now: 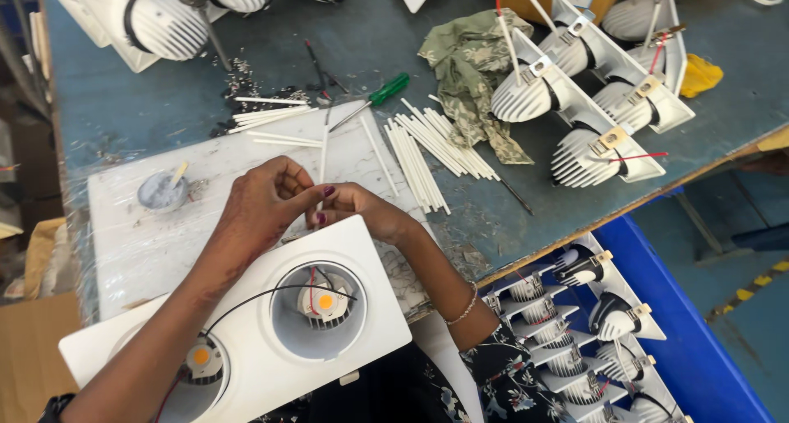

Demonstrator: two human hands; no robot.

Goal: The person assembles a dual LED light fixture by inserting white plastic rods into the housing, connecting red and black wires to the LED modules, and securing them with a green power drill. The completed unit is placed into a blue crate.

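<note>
Both the left hand [261,203] and right hand [357,205] pinch a thin white sleeve tube [323,158] at twelve o'clock above the white twin-lamp housing [362,250], steadying it.

Blue workbench [370,36]: white board [156,242], sleeves [431,147] (loose), screwdriver [380,94], rag [468,69]

Twin-lamp fixture [246,332] nearest, both hands [263,205] [357,209] just behind it over a board [140,242]; tubes [431,147] right, screwdriver [380,94] and cloth [472,69] beyond, crate [699,341] below right.
</note>
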